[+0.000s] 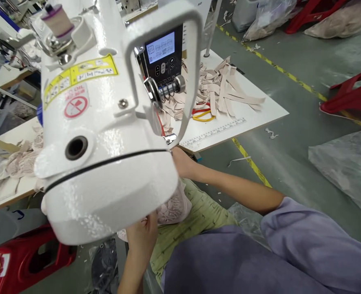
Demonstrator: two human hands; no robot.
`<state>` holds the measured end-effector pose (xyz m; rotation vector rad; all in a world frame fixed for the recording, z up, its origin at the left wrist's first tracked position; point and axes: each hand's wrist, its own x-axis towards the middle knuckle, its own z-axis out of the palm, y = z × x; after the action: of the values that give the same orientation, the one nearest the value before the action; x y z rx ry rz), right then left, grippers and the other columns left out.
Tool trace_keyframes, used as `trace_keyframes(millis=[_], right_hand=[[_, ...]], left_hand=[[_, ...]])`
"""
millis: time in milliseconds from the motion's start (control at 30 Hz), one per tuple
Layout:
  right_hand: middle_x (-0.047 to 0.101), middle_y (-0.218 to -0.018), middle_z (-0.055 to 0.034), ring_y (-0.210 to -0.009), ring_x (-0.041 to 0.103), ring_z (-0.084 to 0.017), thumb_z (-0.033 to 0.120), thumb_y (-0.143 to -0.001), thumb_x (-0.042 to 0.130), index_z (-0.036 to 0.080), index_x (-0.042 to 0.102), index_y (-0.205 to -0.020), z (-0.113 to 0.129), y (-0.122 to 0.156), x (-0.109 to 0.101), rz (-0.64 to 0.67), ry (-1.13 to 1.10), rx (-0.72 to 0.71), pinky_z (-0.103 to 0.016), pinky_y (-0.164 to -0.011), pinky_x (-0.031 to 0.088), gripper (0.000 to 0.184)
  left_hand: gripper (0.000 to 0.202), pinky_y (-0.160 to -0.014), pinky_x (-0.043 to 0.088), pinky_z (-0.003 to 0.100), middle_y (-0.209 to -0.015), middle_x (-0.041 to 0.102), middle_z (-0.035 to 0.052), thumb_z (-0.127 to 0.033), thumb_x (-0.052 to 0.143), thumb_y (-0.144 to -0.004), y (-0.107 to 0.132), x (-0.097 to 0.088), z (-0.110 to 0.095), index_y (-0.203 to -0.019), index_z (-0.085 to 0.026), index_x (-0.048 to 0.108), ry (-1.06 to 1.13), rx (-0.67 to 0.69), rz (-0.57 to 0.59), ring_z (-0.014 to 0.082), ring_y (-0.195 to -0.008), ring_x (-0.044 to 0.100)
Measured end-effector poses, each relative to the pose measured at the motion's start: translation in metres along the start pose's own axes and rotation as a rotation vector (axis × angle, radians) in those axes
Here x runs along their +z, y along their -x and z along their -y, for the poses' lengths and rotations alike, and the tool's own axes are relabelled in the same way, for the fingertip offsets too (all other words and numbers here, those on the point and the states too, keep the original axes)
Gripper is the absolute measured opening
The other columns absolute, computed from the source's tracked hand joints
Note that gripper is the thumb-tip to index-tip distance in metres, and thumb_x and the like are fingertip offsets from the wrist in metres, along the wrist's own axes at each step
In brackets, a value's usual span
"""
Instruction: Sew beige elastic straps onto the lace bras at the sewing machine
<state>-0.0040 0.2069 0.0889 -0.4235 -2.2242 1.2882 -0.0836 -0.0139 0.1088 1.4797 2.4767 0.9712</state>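
Note:
A white sewing machine head (107, 134) fills the middle of the view and hides most of both hands. My left hand (142, 237) reaches up under its near end, beside pale lace fabric (174, 206) that hangs over my lap; its fingers are hidden. My right hand (182, 161) goes in under the machine at the table's front edge, fingers out of sight. The machine's control panel (163, 55) with a lit screen faces right.
A pile of beige fabric strips (220, 87) and coloured elastic bands (202, 113) lie on the white table (260, 110). Red plastic stools stand at lower left (24, 257) and far right (351, 98). Clear plastic bags (348, 163) lie on the floor with its yellow line (250, 161).

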Motion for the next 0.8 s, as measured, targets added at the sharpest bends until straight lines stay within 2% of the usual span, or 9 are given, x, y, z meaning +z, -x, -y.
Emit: trace_keyframes(millis=[167,300,500,600,700,800], right_hand=[[0.058,-0.094,-0.0064,-0.074,0.053,-0.018,0.021,-0.083,0.062,0.019,0.056,-0.084,-0.003,0.001,0.0,-0.008,-0.015,-0.014,-0.032,-0.069,0.045,0.006],[0.057,-0.093,-0.005,-0.072,0.051,-0.016,0.023,-0.082,0.06,0.019,0.054,-0.083,-0.007,0.002,0.0,-0.021,-0.034,-0.033,-0.03,-0.066,0.043,0.007],[0.055,-0.091,-0.0041,-0.075,0.05,-0.016,0.022,-0.081,0.06,0.017,0.053,-0.082,-0.007,0.003,-0.001,-0.034,-0.058,-0.035,-0.029,-0.066,0.041,0.009],[0.055,-0.091,-0.0038,-0.078,0.051,-0.017,0.02,-0.081,0.061,0.018,0.055,-0.084,-0.007,0.004,-0.002,-0.037,-0.072,-0.04,-0.03,-0.069,0.042,0.007],[0.057,-0.095,-0.0043,-0.081,0.052,-0.016,0.016,-0.08,0.061,0.018,0.057,-0.086,-0.009,0.005,-0.002,-0.047,-0.072,-0.059,-0.03,-0.072,0.043,0.008],[0.059,-0.104,-0.0053,-0.082,0.053,-0.016,0.016,-0.08,0.061,0.018,0.059,-0.087,-0.011,0.006,-0.002,-0.073,-0.068,-0.086,-0.029,-0.073,0.043,0.007]], left_hand=[[0.028,-0.063,0.055,0.026,-0.087,0.079,0.0076,-0.029,0.051,-0.097,0.0,0.004,-0.003,-0.11,-0.02,0.074,-0.079,0.072,-0.011,0.0188,-0.068,0.073],[0.027,-0.062,0.055,0.024,-0.098,0.079,0.0089,-0.029,0.053,-0.097,0.0,0.008,-0.006,-0.111,-0.019,0.074,-0.105,0.099,-0.036,0.0198,-0.079,0.075],[0.029,-0.073,0.056,0.024,-0.11,0.077,0.0074,-0.022,0.052,-0.097,0.006,0.017,-0.008,-0.121,-0.02,0.068,-0.143,0.159,-0.043,0.0192,-0.09,0.075],[0.031,-0.07,0.054,0.025,-0.11,0.076,0.0086,-0.023,0.053,-0.097,0.01,0.02,-0.005,-0.125,-0.019,0.064,-0.17,0.141,-0.052,0.0192,-0.09,0.074],[0.029,-0.074,0.054,0.028,-0.104,0.073,0.0118,-0.024,0.056,-0.096,0.012,0.022,-0.004,-0.123,-0.015,0.061,-0.191,0.145,-0.111,0.0217,-0.092,0.071],[0.03,-0.091,0.049,0.041,-0.11,0.067,0.0185,-0.024,0.062,-0.092,0.012,0.026,-0.013,-0.119,-0.012,0.061,-0.252,0.25,-0.239,0.0289,-0.107,0.064]])
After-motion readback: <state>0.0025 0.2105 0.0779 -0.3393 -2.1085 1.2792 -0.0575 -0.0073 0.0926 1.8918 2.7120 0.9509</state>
